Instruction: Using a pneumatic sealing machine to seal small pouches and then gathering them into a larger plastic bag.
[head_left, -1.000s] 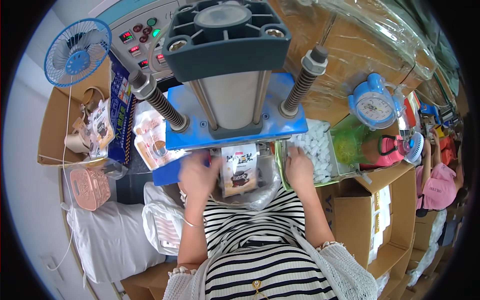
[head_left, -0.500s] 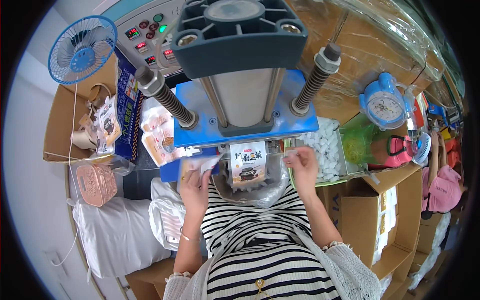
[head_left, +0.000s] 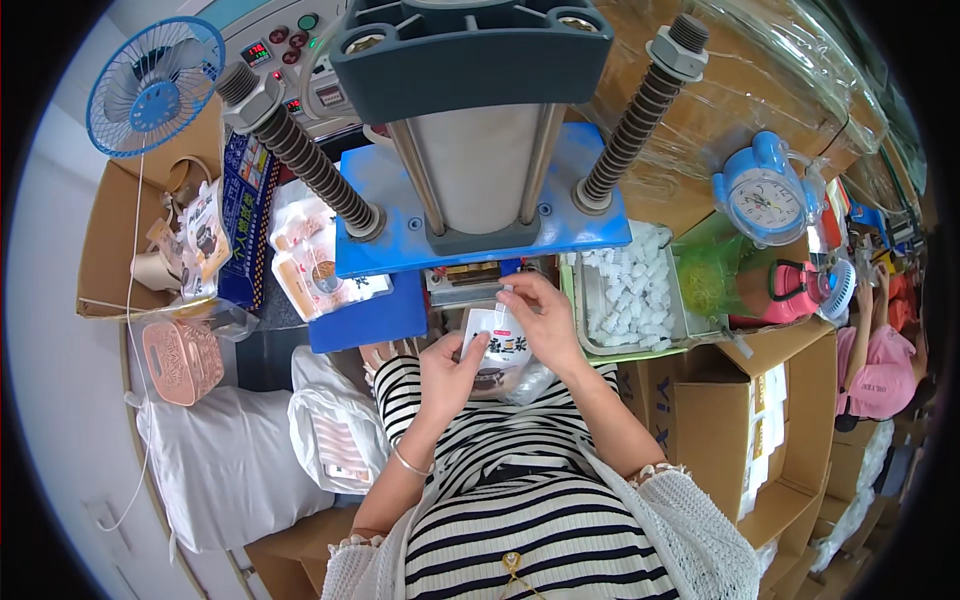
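Printed pouch [head_left: 498,352] pinched between both hands: left hand [head_left: 447,372] grips its 8 o'clock edge, right hand [head_left: 540,320] closes on its 1 o'clock corner, below the blue press plate [head_left: 480,225].

We count two hands: left hand [head_left: 447,372] and right hand [head_left: 540,320], fingers closed on one printed pouch [head_left: 497,352] between them. Just above the fingers, one blue press plate [head_left: 480,225] with two coiled spring columns [head_left: 300,160]. One tray of small white pieces [head_left: 630,295] right of the right fingers, too many to count. One blue alarm clock [head_left: 765,200], one blue fan [head_left: 150,85], one pink basket [head_left: 183,360] well left of the fingers.
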